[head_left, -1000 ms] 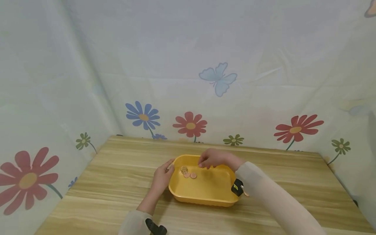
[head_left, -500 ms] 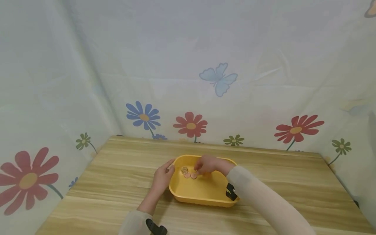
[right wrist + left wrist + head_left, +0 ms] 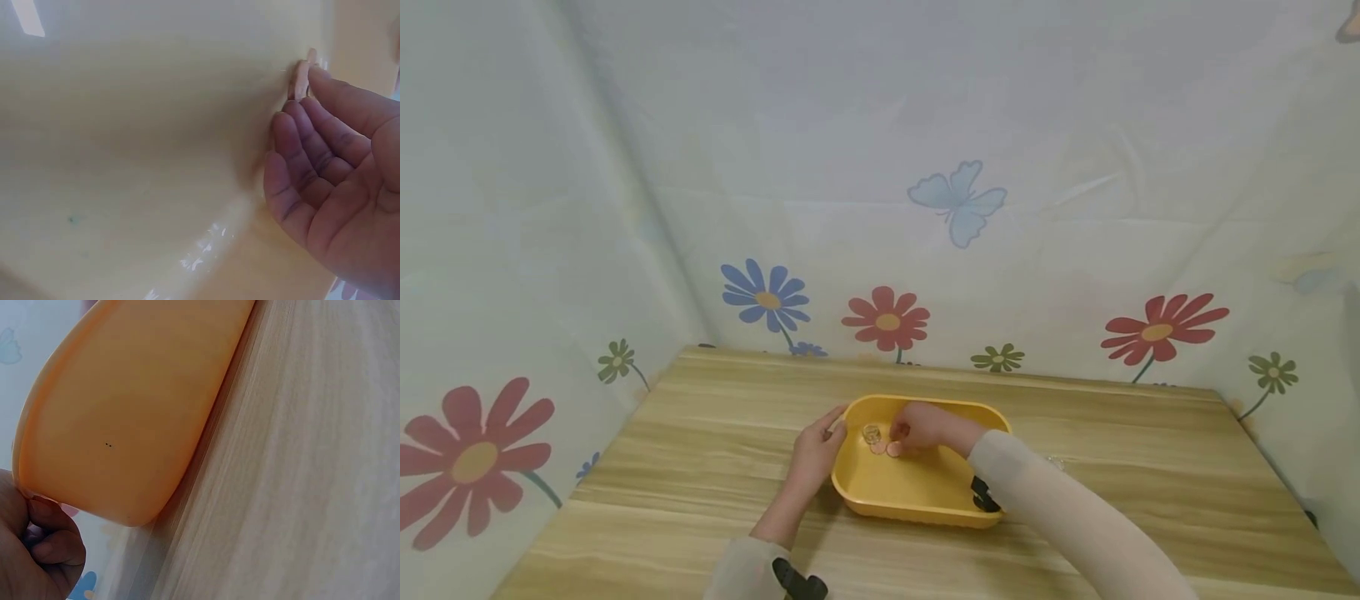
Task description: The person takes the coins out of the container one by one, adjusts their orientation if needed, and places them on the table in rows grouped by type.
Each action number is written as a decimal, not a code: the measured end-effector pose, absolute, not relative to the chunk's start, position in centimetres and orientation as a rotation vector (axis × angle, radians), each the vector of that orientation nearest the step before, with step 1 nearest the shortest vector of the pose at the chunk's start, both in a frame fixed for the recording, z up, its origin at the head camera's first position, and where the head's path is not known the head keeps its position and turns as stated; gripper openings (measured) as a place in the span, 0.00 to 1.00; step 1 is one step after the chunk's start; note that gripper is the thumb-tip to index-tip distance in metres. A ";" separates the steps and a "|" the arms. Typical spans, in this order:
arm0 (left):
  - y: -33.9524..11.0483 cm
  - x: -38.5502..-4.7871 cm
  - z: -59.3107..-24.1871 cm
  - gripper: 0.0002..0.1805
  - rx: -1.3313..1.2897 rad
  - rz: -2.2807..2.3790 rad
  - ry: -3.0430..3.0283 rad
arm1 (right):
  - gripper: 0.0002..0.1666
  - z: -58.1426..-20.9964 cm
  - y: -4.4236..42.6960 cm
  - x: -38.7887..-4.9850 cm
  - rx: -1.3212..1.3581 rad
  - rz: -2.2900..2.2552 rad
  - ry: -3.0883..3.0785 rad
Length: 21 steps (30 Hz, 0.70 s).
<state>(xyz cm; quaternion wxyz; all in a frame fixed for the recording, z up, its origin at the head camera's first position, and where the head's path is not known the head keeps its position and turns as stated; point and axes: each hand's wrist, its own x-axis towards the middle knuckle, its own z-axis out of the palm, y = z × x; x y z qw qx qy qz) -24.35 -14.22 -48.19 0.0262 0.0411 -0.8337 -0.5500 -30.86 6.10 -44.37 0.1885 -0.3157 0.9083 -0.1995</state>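
Observation:
A yellow plastic tray (image 3: pixel 917 511) rests on the wooden table. My left hand (image 3: pixel 817 448) grips its left rim, and in the left wrist view the curled fingers (image 3: pixel 59 550) lie at the tray's outer corner. Inside the tray, my right hand (image 3: pixel 919 425) reaches toward the left end, thumb and fingertips closed at a copper coin (image 3: pixel 300 80). A second copper coin (image 3: pixel 878 447) lies just left of it. Behind that sits a small gold-coloured pile (image 3: pixel 871 433), apparently coins. The right palm partly faces the wrist camera, with the lower fingers loosely bent.
A small clear or shiny item (image 3: pixel 1056 462) lies on the table (image 3: pixel 715 433) right of the tray, partly hidden by the right sleeve (image 3: pixel 1060 500). A flower-printed curtain (image 3: pixel 1045 275) stands along the table's back and sides.
My right hand has moved left and down into the tray, from above its back rim to the copper coins. The left hand and tray have stayed in place.

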 end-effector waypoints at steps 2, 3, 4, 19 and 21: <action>-14.2 -24.3 -48.2 0.24 0.122 -1.699 -2.580 | 0.10 -44.5 6.0 -30.7 -0.888 -0.570 2.569; -14.2 -24.3 -48.2 0.24 0.117 -1.697 -2.580 | 0.10 -44.6 6.0 -30.7 -0.888 -0.579 2.573; -14.3 -24.3 -48.2 0.24 0.115 -1.693 -2.582 | 0.10 -44.7 5.9 -30.7 -0.890 -0.584 2.577; -14.3 -24.4 -48.1 0.24 0.101 -1.669 -2.584 | 0.06 -45.2 5.5 -30.6 -0.983 -0.490 2.639; -14.3 -24.4 -48.0 0.24 0.096 -1.665 -2.585 | 0.06 -45.2 5.5 -30.7 -0.981 -0.500 2.640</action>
